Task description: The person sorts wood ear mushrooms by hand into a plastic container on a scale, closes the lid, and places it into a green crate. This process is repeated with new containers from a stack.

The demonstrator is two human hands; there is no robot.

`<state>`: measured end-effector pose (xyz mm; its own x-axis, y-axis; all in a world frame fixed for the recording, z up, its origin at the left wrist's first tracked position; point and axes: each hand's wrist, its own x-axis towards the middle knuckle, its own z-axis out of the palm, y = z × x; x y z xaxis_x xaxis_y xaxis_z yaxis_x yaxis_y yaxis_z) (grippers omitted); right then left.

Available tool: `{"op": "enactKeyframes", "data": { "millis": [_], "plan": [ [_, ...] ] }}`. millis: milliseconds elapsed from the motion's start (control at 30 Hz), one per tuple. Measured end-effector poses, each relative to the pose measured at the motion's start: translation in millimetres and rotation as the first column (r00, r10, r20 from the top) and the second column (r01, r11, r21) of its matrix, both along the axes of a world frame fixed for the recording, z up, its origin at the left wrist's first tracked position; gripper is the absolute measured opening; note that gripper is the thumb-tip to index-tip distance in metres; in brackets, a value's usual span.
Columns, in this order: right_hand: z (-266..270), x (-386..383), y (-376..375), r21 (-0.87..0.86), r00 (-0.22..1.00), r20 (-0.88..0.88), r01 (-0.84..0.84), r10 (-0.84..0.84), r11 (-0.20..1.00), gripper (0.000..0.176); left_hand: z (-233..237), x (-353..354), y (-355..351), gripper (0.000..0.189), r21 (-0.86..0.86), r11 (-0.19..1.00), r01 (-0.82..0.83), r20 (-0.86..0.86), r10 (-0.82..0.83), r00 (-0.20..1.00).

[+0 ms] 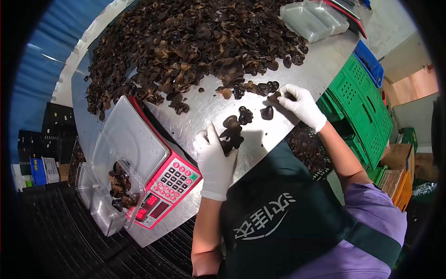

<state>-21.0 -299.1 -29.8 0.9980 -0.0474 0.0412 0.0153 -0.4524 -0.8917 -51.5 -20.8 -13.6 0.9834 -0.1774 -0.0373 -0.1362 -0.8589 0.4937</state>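
Observation:
My left hand (214, 160), in a white glove, curls its fingers around the lower end of a small cluster of dark wood ear mushrooms (232, 130) on the metal table. In my gloved right hand (297, 104), a brownish wood ear piece (274, 97) is pinched between thumb and fingers, just above the tabletop. A single dark wood ear (266, 113) lies below that hand, and a frilly one (245, 115) sits between the two hands. Beyond them runs a short row of wood ears (251, 88).
A large heap of wood ears (195, 42) covers the far part of the table (320, 60). To the left stands a red scale (172, 181), with a clear container (132, 186) of wood ears overhanging its edge. Empty clear trays (313, 21) lie far right, near green crates (362, 102).

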Motion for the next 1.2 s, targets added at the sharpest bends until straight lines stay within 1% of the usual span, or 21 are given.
{"op": "enactKeyframes", "data": {
  "millis": [100,200,233,300,367,433,467,567,600,700,733,767,800,833,867,900,933,967,1033,1100,1200],
  "plan": [
    [-2.3,-7.9,0.4,-0.050,0.989,-0.143,-0.055,0.047,0.997,0.018,-5.5,5.2,5.1,0.101,0.005,1.000,0.001,0.035,-0.001,0.999],
    [3.5,-14.1,11.0,-0.202,0.988,-0.132,-0.110,0.084,0.973,0.044,-4.0,16.5,2.4,0.102,-0.096,0.995,0.015,-0.071,-0.022,0.997],
    [0.2,-12.9,13.4,-0.326,0.988,-0.122,-0.133,0.098,0.936,0.052,-4.3,18.9,-0.1,0.103,-0.096,0.994,0.043,-0.078,-0.051,0.996],
    [5.9,-13.6,24.2,-0.281,0.983,-0.048,-0.181,0.175,0.942,0.063,-5.1,23.8,-6.2,0.104,-0.095,0.993,0.066,-0.084,-0.074,0.994],
    [16.0,-8.1,39.0,-0.415,0.961,-0.136,-0.275,0.240,0.867,0.067,-7.4,30.2,-14.4,0.105,-0.169,0.979,0.115,-0.109,-0.135,0.985],
    [10.9,-7.2,55.4,-0.432,0.966,-0.048,-0.248,0.252,0.867,0.069,-12.7,35.0,-19.5,0.101,-0.236,0.966,0.103,-0.108,-0.131,0.985],
    [9.6,-5.1,60.9,-0.535,0.965,-0.004,-0.224,0.263,0.815,0.069,-12.5,36.3,-20.5,0.098,-0.234,0.963,0.131,-0.082,-0.154,0.985],
    [1.1,-1.8,64.8,-0.537,0.941,0.084,-0.234,0.328,0.810,0.071,-5.1,36.9,-23.3,0.092,-0.233,0.962,0.141,-0.106,-0.169,0.980],
    [14.7,-4.3,68.5,-0.511,0.950,-0.069,-0.296,0.304,0.807,0.074,-5.2,35.9,-23.6,0.092,-0.191,0.971,0.143,-0.114,-0.167,0.979],
    [27.0,-13.4,63.3,-0.457,0.922,-0.109,-0.378,0.371,0.805,0.086,-12.4,33.9,-30.7,0.090,-0.144,0.979,0.142,-0.050,-0.151,0.987],
    [29.5,-15.4,66.4,-0.563,0.931,-0.116,-0.349,0.346,0.749,0.090,-23.9,37.2,-34.1,0.083,-0.189,0.958,0.217,-0.070,-0.233,0.970],
    [21.6,-18.6,69.1,-0.561,0.933,0.045,-0.272,0.357,0.782,0.090,-31.3,39.2,-34.3,0.077,-0.222,0.935,0.276,-0.085,-0.300,0.950],
    [24.5,-15.0,77.1,-0.523,0.954,-0.144,-0.298,0.261,0.798,0.088,-26.8,37.8,-39.4,0.067,-0.242,0.945,0.219,-0.032,-0.233,0.972],
    [22.3,-15.3,83.3,-0.443,0.964,-0.186,-0.257,0.192,0.859,0.082,-24.8,36.3,-47.4,0.057,-0.255,0.955,0.153,0.022,-0.152,0.988],
    [11.5,-16.3,86.0,-0.424,0.984,0.010,-0.158,0.179,0.892,0.075,-38.1,38.5,-55.4,0.053,-0.205,0.969,0.138,0.099,-0.120,0.988],
    [3.5,-10.9,86.6,-0.432,0.984,0.081,-0.107,0.156,0.896,0.067,-51.6,42.3,-58.9,0.049,-0.155,0.980,0.124,0.174,-0.097,0.980],
    [-4.1,-7.6,87.4,-0.343,0.991,0.061,-0.092,0.120,0.935,0.059,-46.4,43.6,-59.1,0.044,-0.142,0.987,0.073,0.117,-0.057,0.991],
    [-10.1,-2.6,91.5,-0.351,0.977,0.169,-0.066,0.133,0.934,0.056,-39.1,44.4,-59.2,0.039,-0.139,0.990,0.033,0.063,-0.024,0.998],
    [-20.3,9.1,91.4,-0.281,0.980,0.135,-0.101,0.143,0.955,0.050,-34.6,46.7,-56.0,0.030,-0.158,0.987,-0.023,0.129,0.044,0.991],
    [-19.9,16.8,104.4,-0.105,0.985,0.121,-0.107,0.119,0.989,0.042,-28.6,45.6,-46.6,0.025,-0.222,0.973,-0.068,0.156,0.104,0.982],
    [0.5,16.3,134.9,0.140,0.986,0.091,-0.152,0.140,0.978,0.031,-3.0,42.1,-23.8,0.020,-0.401,0.906,-0.137,0.065,0.177,0.982]
  ]
}}
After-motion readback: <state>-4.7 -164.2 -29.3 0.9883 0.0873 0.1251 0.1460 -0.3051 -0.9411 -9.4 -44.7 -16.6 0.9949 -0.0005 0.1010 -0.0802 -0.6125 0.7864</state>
